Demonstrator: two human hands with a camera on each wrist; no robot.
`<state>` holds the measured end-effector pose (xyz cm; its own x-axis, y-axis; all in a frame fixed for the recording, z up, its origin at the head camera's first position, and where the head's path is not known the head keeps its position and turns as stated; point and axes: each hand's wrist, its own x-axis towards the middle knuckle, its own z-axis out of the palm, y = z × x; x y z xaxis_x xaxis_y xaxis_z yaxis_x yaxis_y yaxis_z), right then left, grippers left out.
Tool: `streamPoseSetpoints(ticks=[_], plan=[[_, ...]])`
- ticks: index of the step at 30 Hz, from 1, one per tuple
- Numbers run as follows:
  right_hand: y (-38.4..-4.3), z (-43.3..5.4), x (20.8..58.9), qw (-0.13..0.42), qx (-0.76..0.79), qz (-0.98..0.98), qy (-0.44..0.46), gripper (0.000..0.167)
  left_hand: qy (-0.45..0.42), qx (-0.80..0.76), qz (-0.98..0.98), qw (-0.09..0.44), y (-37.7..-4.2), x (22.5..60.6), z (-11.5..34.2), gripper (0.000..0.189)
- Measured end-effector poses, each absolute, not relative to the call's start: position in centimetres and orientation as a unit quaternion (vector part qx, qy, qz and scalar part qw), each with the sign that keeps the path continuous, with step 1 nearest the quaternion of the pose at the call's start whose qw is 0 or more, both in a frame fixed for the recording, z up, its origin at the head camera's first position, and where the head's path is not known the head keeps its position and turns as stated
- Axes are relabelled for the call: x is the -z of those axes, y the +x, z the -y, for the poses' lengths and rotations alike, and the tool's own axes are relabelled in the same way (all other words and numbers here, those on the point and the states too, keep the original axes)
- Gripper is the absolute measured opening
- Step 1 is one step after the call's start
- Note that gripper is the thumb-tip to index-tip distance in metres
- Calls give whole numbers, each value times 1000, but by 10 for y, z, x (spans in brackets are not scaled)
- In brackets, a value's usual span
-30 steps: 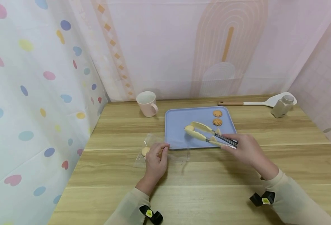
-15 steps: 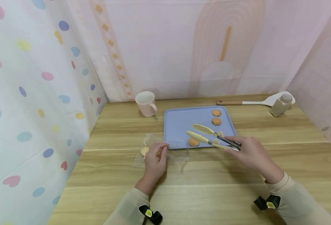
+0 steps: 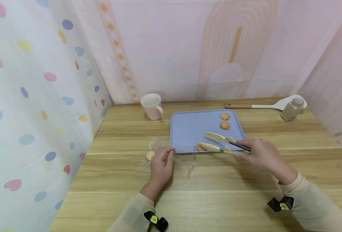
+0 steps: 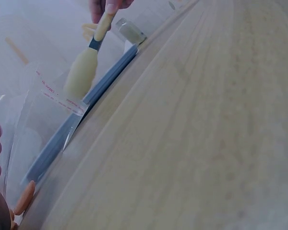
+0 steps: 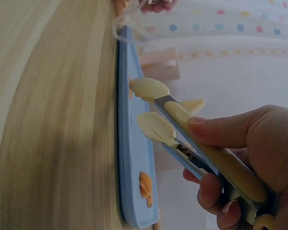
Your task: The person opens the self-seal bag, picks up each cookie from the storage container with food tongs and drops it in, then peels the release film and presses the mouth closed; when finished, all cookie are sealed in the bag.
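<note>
My right hand point(image 3: 261, 156) holds a pair of cream-tipped metal tongs point(image 5: 209, 153) over the near right part of a blue tray point(image 3: 185, 124). The tips stand apart with nothing between them. Just under one tip, by the tray's near edge, lies a round cookie point(image 3: 200, 147), partly covered in the head view. My left hand point(image 3: 160, 164) pinches the edge of a clear plastic bag point(image 4: 48, 117), whose mouth overlaps the tray's near left corner. Inside the bag is a pale round cookie point(image 3: 150, 155), with more beside it partly hidden by the hand.
Two cookies, one speckled point(image 3: 224, 116) and one swirled point(image 3: 224, 125), lie at the tray's far right. A pink mug point(image 3: 151, 108) stands behind left. At the back right are a white spatula point(image 3: 264, 106) and a glass jar point(image 3: 292, 110). Curtains border the table.
The tongs have let go of the round cookie, which now lies by the tray's near edge. My right hand has drawn the tongs to the right and nearer. My left hand has stayed put.
</note>
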<state>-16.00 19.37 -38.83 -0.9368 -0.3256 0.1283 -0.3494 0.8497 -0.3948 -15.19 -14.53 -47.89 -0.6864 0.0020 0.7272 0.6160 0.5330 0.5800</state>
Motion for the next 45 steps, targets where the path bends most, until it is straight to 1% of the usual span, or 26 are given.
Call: streamPoseSetpoints(ticks=[3, 7, 11, 14, 18, 21, 25, 33, 38, 40, 45], plan=[[-167, -197, 392, 23, -211, 963, 166, 46, -188, 444, 807, 341, -152, 480, 146, 10], [-174, -199, 395, 37, -206, 965, 159, 45, -183, 445, 808, 340, -151, 481, 146, 10], [-172, -202, 393, 47, -204, 965, 158, 46, -188, 443, 806, 344, -151, 483, 145, 10], [-167, -202, 387, 34, -203, 965, 162, 47, -194, 445, 802, 348, -152, 482, 146, 10], [-165, -198, 377, 0, -194, 965, 179, 48, -196, 447, 798, 353, -154, 481, 147, 12], [-169, -194, 373, -19, -191, 963, 190, 48, -196, 445, 798, 355, -154, 480, 148, 11], [-178, -193, 373, -25, -190, 964, 185, 48, -198, 446, 798, 353, -153, 481, 148, 10], [-179, -198, 374, -9, -177, 970, 165, 52, -210, 449, 796, 349, -153, 479, 145, 10], [-174, -195, 377, -15, -181, 968, 171, 53, -211, 451, 794, 350, -153, 477, 145, 11], [-173, -193, 378, -19, -184, 968, 169, 52, -210, 451, 793, 350, -153, 477, 145, 11], [-172, -193, 382, 5, -179, 968, 173, 44, -211, 449, 794, 351, -153, 479, 145, 10]])
